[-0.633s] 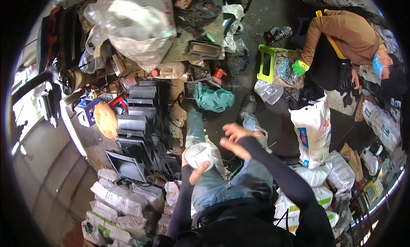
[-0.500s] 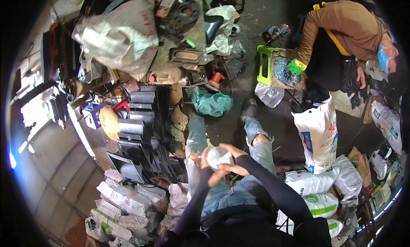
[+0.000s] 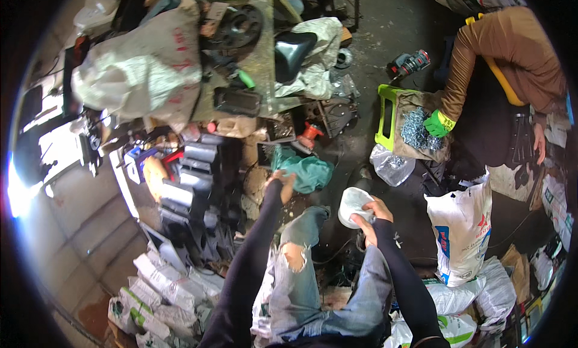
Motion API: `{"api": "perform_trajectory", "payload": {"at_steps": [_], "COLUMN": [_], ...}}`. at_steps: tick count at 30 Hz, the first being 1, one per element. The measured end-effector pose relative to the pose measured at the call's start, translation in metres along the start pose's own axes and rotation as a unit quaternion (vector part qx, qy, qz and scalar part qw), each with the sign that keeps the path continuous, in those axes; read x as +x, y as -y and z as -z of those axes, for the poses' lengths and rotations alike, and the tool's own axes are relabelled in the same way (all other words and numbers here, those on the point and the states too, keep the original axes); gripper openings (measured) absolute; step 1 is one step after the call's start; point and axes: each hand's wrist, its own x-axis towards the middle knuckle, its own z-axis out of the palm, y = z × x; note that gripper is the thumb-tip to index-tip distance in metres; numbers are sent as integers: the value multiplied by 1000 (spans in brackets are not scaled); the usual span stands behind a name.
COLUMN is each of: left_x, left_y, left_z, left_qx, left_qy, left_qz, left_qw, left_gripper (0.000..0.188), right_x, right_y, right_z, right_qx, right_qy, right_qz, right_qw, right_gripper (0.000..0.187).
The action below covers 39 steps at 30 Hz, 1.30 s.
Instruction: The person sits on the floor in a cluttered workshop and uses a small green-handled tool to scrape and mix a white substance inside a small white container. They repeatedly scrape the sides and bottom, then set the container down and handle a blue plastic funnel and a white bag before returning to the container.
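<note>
My right hand (image 3: 374, 215) grips a white, round, cup-like piece (image 3: 353, 205) above my right knee, thumb and fingers around its lower right side. Whether the piece is hollow is hard to make out. My left hand (image 3: 283, 184) reaches forward with its fingers apart, at the left edge of a crumpled teal cloth or bag (image 3: 307, 172). It holds nothing that I can see. Just beyond the cloth stands a red-orange tool (image 3: 310, 135).
Dark metal parts (image 3: 198, 176) are stacked at my left. A co-worker's green-gloved hand (image 3: 439, 124) rests on loose metal pieces (image 3: 415, 128) over a lime-green stool (image 3: 385, 122). A filled white sack (image 3: 460, 230) stands at my right. A cordless drill (image 3: 410, 64) lies on the floor.
My hands have parted. The white piece, between both hands before, has gone right and forward in my right hand; my left has moved forward to the teal cloth.
</note>
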Motion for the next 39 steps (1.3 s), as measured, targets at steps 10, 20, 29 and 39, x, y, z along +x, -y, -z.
{"api": "perform_trajectory", "payload": {"at_steps": [10, 20, 29, 39], "left_x": [241, 311, 315, 211], "left_y": [61, 90, 97, 100], "left_z": [-74, -103, -103, -43], "left_qx": [243, 352, 303, -29], "left_qy": [-6, 8, -57, -277], "left_qz": [-200, -266, -371, -392], "left_qw": [949, 898, 876, 877], "left_gripper": [46, 36, 31, 20], "right_x": [166, 253, 263, 295], "right_y": [-199, -292, -228, -127], "right_z": [-121, -133, -126, -123], "right_qx": [-270, -246, -401, -440], "right_qy": [180, 279, 467, 177], "right_qz": [224, 276, 138, 185], "right_qw": [919, 886, 776, 861], "right_gripper": [38, 42, 58, 32]}}
